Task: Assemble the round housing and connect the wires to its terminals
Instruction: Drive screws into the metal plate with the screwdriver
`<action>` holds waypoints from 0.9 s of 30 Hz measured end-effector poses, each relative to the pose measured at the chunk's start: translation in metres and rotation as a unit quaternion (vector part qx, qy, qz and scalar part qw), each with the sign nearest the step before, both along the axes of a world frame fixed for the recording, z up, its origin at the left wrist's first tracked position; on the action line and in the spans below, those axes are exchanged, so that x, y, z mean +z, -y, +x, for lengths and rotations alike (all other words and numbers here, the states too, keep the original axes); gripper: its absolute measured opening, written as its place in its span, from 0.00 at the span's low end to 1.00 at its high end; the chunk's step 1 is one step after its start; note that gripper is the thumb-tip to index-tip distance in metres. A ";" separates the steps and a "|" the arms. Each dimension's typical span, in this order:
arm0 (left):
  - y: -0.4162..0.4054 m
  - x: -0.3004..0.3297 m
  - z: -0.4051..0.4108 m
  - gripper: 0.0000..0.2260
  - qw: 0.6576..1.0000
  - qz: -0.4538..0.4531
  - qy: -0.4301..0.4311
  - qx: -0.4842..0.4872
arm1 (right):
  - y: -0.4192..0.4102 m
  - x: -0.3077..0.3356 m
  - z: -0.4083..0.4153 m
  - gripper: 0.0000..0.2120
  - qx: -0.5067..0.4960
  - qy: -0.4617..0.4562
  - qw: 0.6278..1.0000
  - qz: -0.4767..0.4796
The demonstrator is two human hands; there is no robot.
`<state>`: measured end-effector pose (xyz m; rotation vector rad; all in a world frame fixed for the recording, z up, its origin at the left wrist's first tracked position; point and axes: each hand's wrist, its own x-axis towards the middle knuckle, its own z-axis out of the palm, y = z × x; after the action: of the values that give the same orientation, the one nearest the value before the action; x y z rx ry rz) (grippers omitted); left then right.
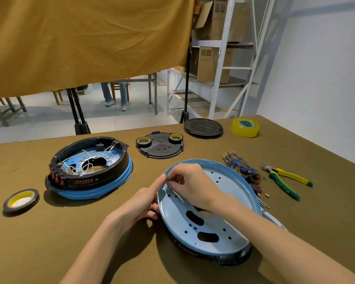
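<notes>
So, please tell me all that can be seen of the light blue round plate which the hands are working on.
The light blue round plate looks like enamelled metal, with a raised rim, many small holes and two oblong cut-outs. It sits tilted, its near edge on a dark housing ring, on the brown table cover. The left hand grips its left rim; the right hand reaches inside, its fingers pinching something too small to tell.

Pale blue housing plate [230,240], yellow-green pliers [288,182], yellow tape roll [245,127], olive tablecloth [49,232].
</notes>
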<state>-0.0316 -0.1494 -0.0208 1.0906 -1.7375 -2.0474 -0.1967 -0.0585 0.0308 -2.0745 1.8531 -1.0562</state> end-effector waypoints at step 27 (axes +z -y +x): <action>-0.004 0.002 -0.001 0.35 1.000 0.008 0.007 0.004 | 0.000 0.009 0.007 0.05 -0.005 -0.058 0.997 0.047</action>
<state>-0.0323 -0.1453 -0.0187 1.1184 -1.7228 -2.0577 -0.1892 -0.0581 0.0394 -2.1148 1.9292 -0.8508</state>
